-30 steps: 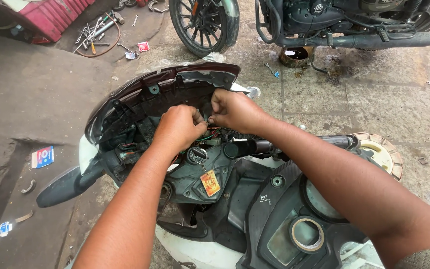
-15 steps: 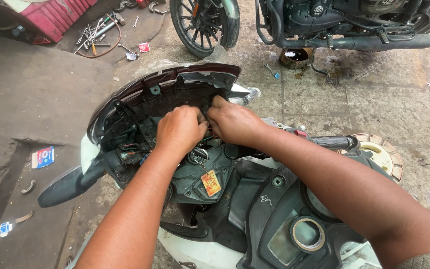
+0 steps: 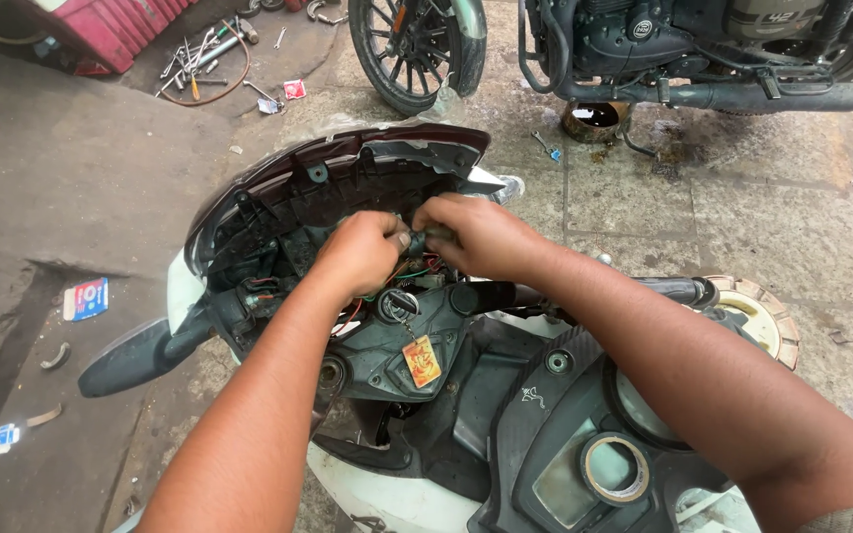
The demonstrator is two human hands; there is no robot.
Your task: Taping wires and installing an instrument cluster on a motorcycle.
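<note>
Head view: both hands (image 3: 426, 247) pinch a connector (image 3: 428, 235) lying crosswise.

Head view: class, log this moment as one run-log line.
left hand: gripping wiring | right hand: pinching small dark connector | site: open scooter headlight cowl | key tag: hanging

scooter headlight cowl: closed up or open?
Open. The maroon cowl shows its ribbed inner side and loose wires; both hands, left hand and right hand, work inside it.

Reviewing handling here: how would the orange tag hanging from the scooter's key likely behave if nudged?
The orange tag looks small, flat and probably light. Hanging free below the key, it would likely swing or twist rather than resist. Neither left hand nor right hand touches it.
</note>
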